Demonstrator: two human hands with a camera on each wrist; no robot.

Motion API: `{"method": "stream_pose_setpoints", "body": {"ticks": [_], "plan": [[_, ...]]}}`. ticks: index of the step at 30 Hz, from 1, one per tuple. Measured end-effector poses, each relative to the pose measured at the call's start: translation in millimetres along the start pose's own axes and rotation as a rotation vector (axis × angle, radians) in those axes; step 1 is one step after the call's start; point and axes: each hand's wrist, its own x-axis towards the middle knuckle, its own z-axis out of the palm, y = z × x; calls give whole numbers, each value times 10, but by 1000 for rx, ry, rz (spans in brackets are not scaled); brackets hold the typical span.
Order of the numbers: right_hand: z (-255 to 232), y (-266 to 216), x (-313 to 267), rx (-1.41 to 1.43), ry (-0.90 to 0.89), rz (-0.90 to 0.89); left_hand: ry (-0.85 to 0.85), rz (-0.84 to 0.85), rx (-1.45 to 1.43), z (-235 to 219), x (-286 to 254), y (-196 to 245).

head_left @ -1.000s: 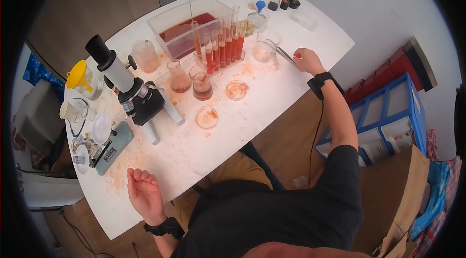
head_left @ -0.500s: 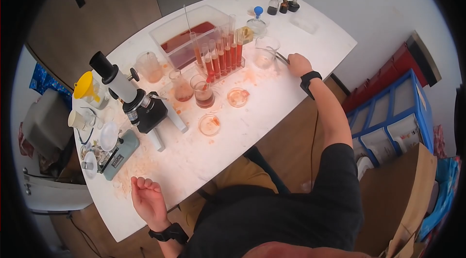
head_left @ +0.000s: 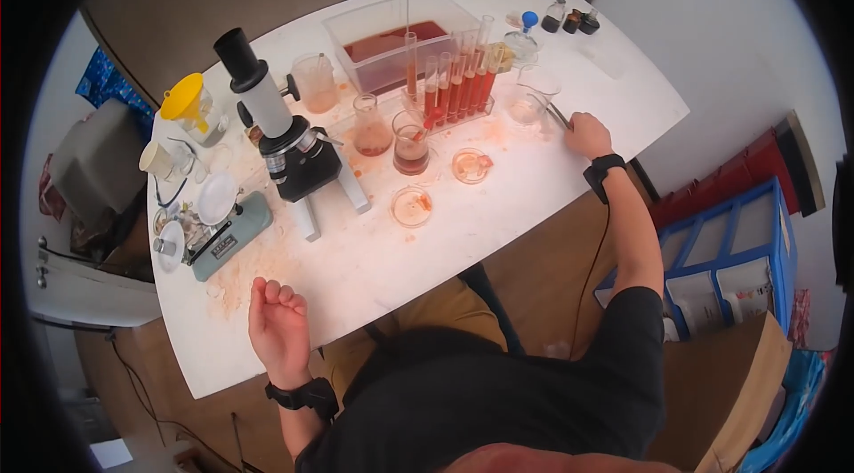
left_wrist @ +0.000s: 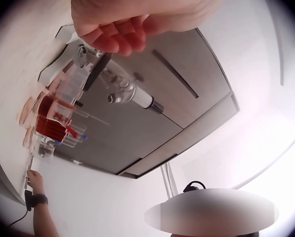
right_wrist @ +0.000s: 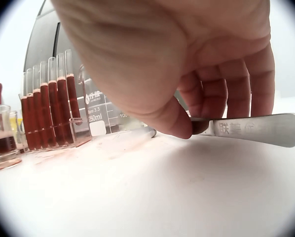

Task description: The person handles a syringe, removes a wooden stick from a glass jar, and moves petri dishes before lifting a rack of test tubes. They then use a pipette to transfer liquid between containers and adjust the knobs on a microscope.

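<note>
My right hand (head_left: 589, 137) is at the table's right side, thumb and fingers pinching a slim metal tool with a flat, rounded handle end (right_wrist: 256, 129). Characters are engraved on that end, and the grip hides the tool's middle. It lies low along the white tabletop, pointing towards a glass beaker (head_left: 536, 89) marked 250 ml. Left of the beaker, test tubes of red liquid (right_wrist: 49, 111) stand in a clear rack. Over the near left edge of the table, my left hand (head_left: 283, 331) hangs palm up with loosely curled fingers, holding nothing.
A microscope (head_left: 298, 162) and a balance (head_left: 233, 237) stand on the left. Two petri dishes (head_left: 412, 207), a flask (head_left: 372, 137) and a beaker of dark liquid (head_left: 411, 153) are mid-table. Behind them is a plastic tub (head_left: 356, 73); small bottles (head_left: 553, 18) stand at the back right.
My right hand has moved in a little towards the beaker and taken hold of the metal tool. The left hand has kept its loose pose; the head view has shifted.
</note>
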Motion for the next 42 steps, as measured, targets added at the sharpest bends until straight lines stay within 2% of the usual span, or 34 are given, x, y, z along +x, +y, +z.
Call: {"method": "stream_pose_setpoints", "body": {"ticks": [5,8,11,14,17,20,24,26,29,33,37,42], "plan": [[-39,-100,2,-18,-65,11,19,10,15,3,-21,29],[-97,-120,-62,7,-25,30,4,12,2,-14,-18,52],[-299,-74,-145,84,75,70,2,28,2,-24,-18,100],[-541,6,-211,139,272,15,-24,44,9,-50,1,136],[-950,-291,-406,459,199,11,-19,36,-6,-83,47,114],[-977,-625,-572,644,292,-316,-35,-2,-33,-75,73,16],[-1128,-1283,-926,535,235,-572,-30,-13,25,31,30,-76],[-1118,-1447,-1004,522,143,-635,-59,4,129,47,11,-65],[-966,-1505,-960,435,133,-703,-105,53,259,180,-44,-3],[-717,-1411,-835,350,82,-708,-96,69,295,165,-40,30],[-658,-1339,-789,268,24,-650,-74,34,278,140,-27,-48],[-639,-1283,-816,260,38,-652,-76,18,289,166,-23,-125]]}}
